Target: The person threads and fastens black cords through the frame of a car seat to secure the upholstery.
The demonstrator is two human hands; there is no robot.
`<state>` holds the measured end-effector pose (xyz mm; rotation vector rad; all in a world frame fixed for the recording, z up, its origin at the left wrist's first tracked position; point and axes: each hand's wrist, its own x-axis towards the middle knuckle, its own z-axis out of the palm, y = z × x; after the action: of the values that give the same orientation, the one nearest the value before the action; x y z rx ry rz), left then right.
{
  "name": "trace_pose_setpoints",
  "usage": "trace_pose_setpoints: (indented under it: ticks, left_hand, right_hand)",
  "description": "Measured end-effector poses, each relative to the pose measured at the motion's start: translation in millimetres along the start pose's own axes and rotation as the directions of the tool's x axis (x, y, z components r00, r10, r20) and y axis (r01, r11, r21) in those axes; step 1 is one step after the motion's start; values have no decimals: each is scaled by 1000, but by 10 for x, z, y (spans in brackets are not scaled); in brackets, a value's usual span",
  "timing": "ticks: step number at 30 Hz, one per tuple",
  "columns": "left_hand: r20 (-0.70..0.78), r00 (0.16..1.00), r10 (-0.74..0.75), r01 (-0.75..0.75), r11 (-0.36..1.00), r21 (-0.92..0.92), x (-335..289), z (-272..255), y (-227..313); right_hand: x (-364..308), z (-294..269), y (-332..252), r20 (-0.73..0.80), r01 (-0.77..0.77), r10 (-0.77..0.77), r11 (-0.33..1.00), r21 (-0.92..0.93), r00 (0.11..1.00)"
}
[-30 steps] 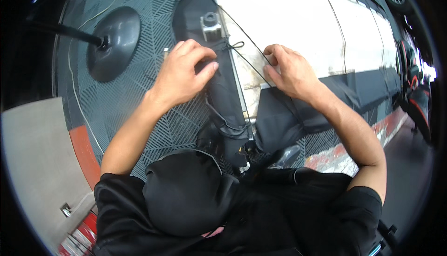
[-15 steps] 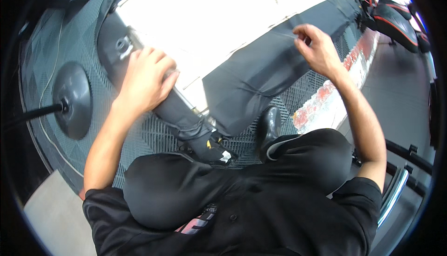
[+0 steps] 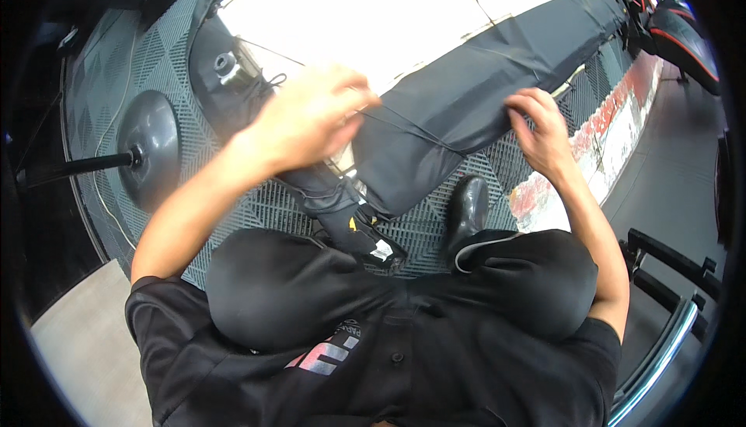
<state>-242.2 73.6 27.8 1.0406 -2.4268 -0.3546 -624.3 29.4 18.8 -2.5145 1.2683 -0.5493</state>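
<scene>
In front of me lies a large white panel (image 3: 334, 31) with a black cover (image 3: 435, 93) folded over its edges. A thin dark cord (image 3: 408, 130) stretches across the cover and passes behind my left hand (image 3: 315, 116). That hand hovers over the panel's near left corner, its fingers smeared by motion, so I cannot tell whether it grips the cord. My right hand (image 3: 540, 128) is at the cover's right edge, fingers curved and apart from the thumb, with nothing visible between them. A metal fitting with a round ring (image 3: 227, 66) sits on the cover's left side.
A round black base with a pole (image 3: 148, 151) stands at the left on grey grid floor tiles (image 3: 264, 209). My black shoe (image 3: 468, 205) is close to the cover. A worn red-and-white strip (image 3: 598, 147) runs along the right, with a black-and-red seat (image 3: 684, 34) at far right.
My left hand has moved right, from the metal fitting's side to over the panel's near left corner. My right hand has dropped slightly nearer. A dark cord now shows across the cover.
</scene>
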Motion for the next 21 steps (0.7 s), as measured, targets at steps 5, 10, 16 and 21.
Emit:
trace_pose_setpoints:
  ticks: [5,10,16,21]
  left_hand:
    - [191,972,137,-176,963,206,173,547,53]
    - [348,936,-53,31,997,68,353,379,172]
    - [-558,806,197,-65,967,247,300,-505,-876]
    - [-515,840,171,-56,971,232,466,-1127,-591]
  right_hand:
    - [180,211,-54,38,77,-78,996,47,996]
    - [73,207,56,43,35,-37,998,53,998]
    - [-149,130,171,-99,-93,100,993,69,990]
    - [-292,192,195,-219,-45,38,999,-28,975]
